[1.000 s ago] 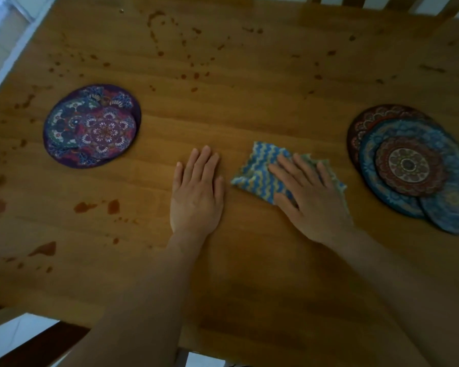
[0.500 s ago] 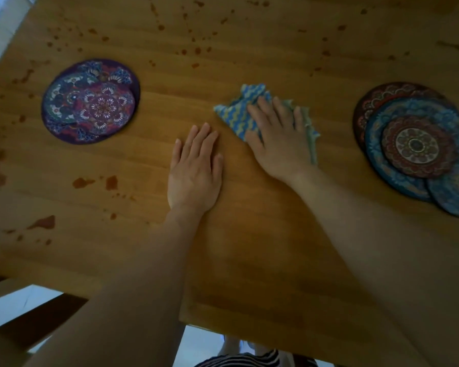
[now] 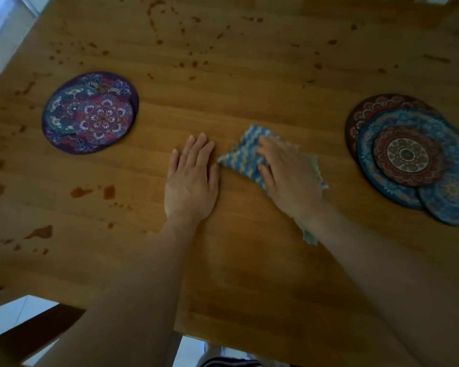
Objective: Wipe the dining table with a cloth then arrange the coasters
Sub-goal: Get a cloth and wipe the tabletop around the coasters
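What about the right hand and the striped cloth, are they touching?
Touching. The head view shows the right hand lying flat on top of the cloth, fingers over the stripes, pressing it against the table.

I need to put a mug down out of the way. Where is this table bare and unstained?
Cleanest: the near table between the forearms, and the gap between the right hand on the cloth and the overlapping blue coasters crowding the right edge. The strip between purple coasters and left hand is bare too. Stains speckle the far side and left.
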A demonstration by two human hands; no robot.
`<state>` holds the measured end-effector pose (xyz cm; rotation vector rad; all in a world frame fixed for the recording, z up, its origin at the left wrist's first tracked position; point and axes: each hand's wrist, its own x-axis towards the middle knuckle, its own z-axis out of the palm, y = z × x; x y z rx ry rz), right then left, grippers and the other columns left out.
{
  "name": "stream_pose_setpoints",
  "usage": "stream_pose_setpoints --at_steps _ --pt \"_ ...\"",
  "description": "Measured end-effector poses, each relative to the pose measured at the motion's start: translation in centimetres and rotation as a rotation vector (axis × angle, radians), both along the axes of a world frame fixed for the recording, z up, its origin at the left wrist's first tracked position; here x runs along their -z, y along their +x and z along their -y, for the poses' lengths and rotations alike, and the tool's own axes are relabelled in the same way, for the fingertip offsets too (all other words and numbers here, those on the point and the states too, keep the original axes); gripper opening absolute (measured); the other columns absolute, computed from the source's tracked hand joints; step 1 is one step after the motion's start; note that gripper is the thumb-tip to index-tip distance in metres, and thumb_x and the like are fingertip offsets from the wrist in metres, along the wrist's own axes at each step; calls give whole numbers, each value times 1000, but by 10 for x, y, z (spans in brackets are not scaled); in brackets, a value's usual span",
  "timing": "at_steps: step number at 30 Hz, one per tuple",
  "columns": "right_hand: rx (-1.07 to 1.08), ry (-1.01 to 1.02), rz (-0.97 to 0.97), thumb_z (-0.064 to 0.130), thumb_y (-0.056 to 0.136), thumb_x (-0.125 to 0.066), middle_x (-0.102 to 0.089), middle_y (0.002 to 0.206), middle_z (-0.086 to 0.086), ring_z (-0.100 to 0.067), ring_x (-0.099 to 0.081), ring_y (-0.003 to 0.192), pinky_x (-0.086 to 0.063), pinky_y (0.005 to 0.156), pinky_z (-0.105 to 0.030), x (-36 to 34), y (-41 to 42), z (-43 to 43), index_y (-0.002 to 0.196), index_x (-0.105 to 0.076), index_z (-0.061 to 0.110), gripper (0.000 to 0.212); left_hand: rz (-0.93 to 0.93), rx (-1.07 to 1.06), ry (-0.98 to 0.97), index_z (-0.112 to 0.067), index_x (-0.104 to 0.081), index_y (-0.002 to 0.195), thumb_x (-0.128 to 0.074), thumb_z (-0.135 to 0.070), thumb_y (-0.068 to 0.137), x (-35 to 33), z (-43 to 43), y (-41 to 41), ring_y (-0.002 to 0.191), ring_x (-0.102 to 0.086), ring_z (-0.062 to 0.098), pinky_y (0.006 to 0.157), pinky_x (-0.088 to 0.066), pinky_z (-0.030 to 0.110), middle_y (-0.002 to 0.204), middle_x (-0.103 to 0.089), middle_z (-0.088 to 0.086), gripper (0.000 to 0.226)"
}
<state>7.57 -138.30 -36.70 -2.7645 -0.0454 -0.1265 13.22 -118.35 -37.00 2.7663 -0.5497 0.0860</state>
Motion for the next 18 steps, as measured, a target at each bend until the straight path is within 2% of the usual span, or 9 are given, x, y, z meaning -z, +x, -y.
stream_pose_setpoints --at_steps 3,5,8,13,18 --pt "155 43 29 18 101 -39 -41 151 -7 -24 -36 140 -23 117 -44 -4 45 4 146 -39 15 44 -2 -4 -2 -21 -41 146 -31 -37 102 -1 0 -1 149 -17 12 122 -9 39 158 -31 -5 48" --pt "160 22 34 15 103 -34 -31 158 -1 -22 -27 145 -18 119 -44 -8 67 2 152 -29 23 50 1 -4 -3 -21 -42 145 -32 -36 101 -1 0 -1 149 -18 13 122 -11 40 158 -32 -4 48" --pt "123 -57 -30 15 105 -30 -26 160 2 -21 -18 148 -10 120 -42 -7 76 -4 152 -30 23 48 4 -4 -13 -20 -44 144 -33 -36 100 1 0 0 149 -20 14 122 -12 41 157 -34 -4 48" --pt "117 -109 -27 26 101 -23 -34 156 -2 -23 -26 146 -19 119 -46 -3 25 -49 148 -37 15 50 -1 6 -22 -19 -43 145 -29 -35 100 0 -1 0 149 -20 15 122 -11 41 157 -34 -3 50" --pt "97 -145 -24 26 102 -30 -35 156 -1 -18 -27 146 -21 118 -44 -1 -64 -66 147 -40 14 48 -20 50 -37 -18 -43 146 -27 -34 100 -2 -5 -1 149 -20 17 122 -12 41 158 -33 -1 51"
